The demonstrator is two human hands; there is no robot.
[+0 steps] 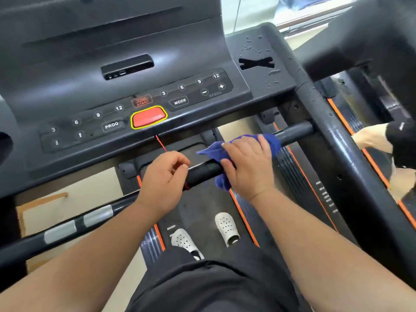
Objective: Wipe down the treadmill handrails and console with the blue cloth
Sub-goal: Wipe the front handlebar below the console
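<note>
Bright, even daylight leaves soft glare on the console; edges bend, top right blurred.

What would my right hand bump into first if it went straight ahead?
Probably the console's front edge, just beyond the handrail the right hand grips through the blue cloth; depth is hard to judge.

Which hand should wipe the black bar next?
The right hand: it grips the blue cloth around the handrail. The left hand pinches the red cord, with no cloth.
</note>
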